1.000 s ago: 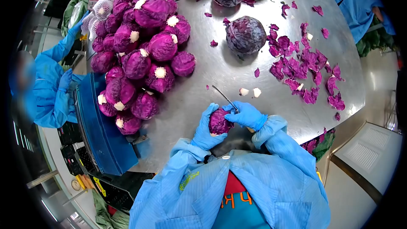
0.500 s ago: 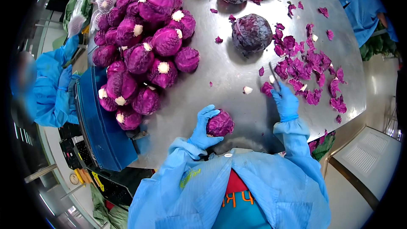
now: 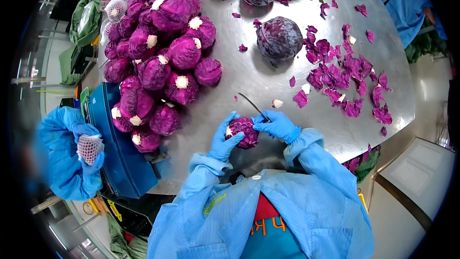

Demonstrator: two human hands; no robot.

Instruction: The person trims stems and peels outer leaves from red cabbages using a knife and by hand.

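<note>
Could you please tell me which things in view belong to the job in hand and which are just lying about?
Apparently the job: cabbage in left hand, knife in right hand, piled cabbages, dark cabbages.
Just lying about: leaf scraps, white pieces.

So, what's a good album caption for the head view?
Gloved left hand holds a purple cabbage; right hand grips a curved knife.

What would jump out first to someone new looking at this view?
The heap of purple cabbages on the left of the metal table strikes first, pale stem ends showing. Torn leaves litter the table's right side. Front and centre, the left hand holds a single cabbage while the right hand grips a knife beside it.
</note>
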